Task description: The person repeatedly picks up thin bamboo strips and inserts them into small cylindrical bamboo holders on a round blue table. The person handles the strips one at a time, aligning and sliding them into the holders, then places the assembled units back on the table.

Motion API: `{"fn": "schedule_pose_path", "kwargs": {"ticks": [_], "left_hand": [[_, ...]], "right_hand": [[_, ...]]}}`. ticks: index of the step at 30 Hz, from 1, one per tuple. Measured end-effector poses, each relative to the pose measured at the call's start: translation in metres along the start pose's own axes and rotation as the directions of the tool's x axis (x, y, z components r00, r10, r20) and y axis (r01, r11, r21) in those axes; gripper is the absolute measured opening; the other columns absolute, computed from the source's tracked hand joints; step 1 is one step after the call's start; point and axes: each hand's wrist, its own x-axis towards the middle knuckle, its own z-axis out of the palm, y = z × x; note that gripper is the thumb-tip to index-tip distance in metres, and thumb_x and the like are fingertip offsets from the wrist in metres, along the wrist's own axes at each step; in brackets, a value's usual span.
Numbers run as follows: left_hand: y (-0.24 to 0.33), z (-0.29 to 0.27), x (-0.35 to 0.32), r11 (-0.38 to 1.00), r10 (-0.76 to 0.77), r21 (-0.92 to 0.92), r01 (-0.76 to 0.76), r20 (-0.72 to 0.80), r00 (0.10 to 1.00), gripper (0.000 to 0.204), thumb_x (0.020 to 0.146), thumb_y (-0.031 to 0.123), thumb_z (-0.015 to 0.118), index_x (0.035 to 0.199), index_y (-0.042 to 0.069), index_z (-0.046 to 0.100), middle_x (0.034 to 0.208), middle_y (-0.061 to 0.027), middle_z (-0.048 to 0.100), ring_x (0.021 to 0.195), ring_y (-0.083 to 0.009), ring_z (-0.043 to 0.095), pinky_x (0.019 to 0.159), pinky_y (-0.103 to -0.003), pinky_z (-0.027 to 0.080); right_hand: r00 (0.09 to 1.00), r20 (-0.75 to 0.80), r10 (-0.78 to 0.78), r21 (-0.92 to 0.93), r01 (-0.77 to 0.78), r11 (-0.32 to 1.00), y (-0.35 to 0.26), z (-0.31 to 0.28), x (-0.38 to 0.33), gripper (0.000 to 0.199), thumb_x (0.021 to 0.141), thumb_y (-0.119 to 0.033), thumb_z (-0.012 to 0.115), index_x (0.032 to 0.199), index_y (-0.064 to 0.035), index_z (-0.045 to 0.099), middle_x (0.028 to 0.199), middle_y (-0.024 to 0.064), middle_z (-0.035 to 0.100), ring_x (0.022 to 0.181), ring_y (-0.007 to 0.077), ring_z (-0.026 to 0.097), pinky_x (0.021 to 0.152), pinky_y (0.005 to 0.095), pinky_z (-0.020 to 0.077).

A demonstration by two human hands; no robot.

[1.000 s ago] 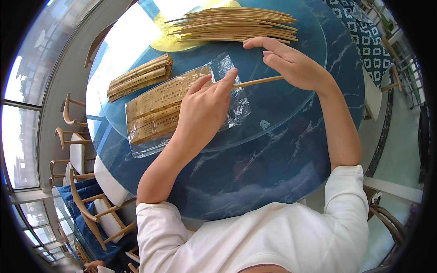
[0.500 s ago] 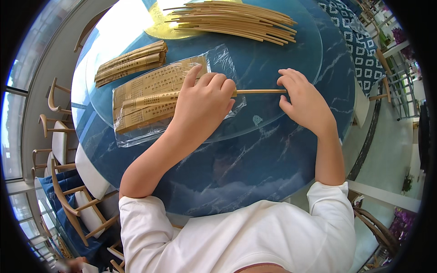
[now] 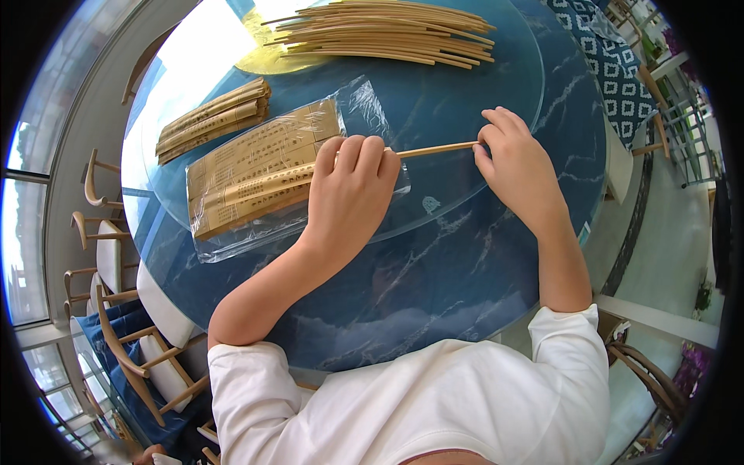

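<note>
My left hand is closed around a brown paper chopstick sleeve with printed writing. From the sleeve's right end stick out wooden chopsticks, partly inside it; how many cannot be told. The fingertips of my right hand pinch their far right end. Below the held sleeve lies a stack of flat brown paper sleeves, in a clear plastic bag whose open end points right. My left palm hides part of the held sleeve.
A pile of bare chopsticks lies at the back of the glass turntable, partly over a yellow round patch. Several filled-looking paper sleeves lie at the left. The round blue marbled table has wooden chairs beside it.
My right fingers have closed on the chopsticks' end, having been spread near it. The chopsticks and sleeve now tilt up to the right. The whole view has shifted slightly.
</note>
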Motion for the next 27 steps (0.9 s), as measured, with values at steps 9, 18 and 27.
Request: {"fn": "schedule_pose_path", "kwargs": {"ticks": [9, 18, 27], "left_hand": [[0.004, 0.017, -0.007, 0.991, -0.013, -0.137, 0.004, -0.064, 0.998, 0.028, 0.088, 0.007, 0.079, 0.087, 0.010, 0.051, 0.078, -0.0037, 0.059, 0.077, -0.0229, 0.063, 0.075, -0.038, 0.050], [0.005, 0.018, -0.008, 0.990, -0.012, -0.140, 0.004, -0.061, 0.998, 0.031, 0.090, 0.007, 0.079, 0.085, 0.010, 0.049, 0.078, -0.0049, 0.062, 0.075, -0.0233, 0.065, 0.072, -0.038, 0.051], [0.007, 0.018, -0.011, 0.991, -0.012, -0.133, 0.003, -0.068, 0.998, 0.030, 0.090, 0.008, 0.078, 0.086, 0.010, 0.048, 0.076, -0.0041, 0.058, 0.074, -0.0225, 0.064, 0.072, -0.037, 0.051]], "right_hand": [[1.000, 0.011, 0.013, 0.085, -0.013, 0.996, 0.009, 0.001, -0.006, 0.019, 0.099, -0.013, 0.071, 0.103, 0.0054, 0.072, 0.140, 0.0247, 0.067, 0.143, 0.0378, 0.057, 0.110, 0.0449, 0.0554], [0.994, 0.098, 0.049, 0.204, -0.068, 0.977, 0.011, -0.006, -0.005, 0.017, 0.100, -0.012, 0.068, 0.105, 0.0039, 0.073, 0.148, 0.0246, 0.064, 0.147, 0.0372, 0.053, 0.116, 0.0447, 0.0499], [1.000, 0.014, 0.006, 0.342, -0.011, 0.940, -0.015, -0.003, -0.005, 0.014, 0.098, -0.004, 0.064, 0.106, 0.0050, 0.071, 0.149, 0.0241, 0.062, 0.146, 0.0395, 0.054, 0.115, 0.0458, 0.0504]]}}
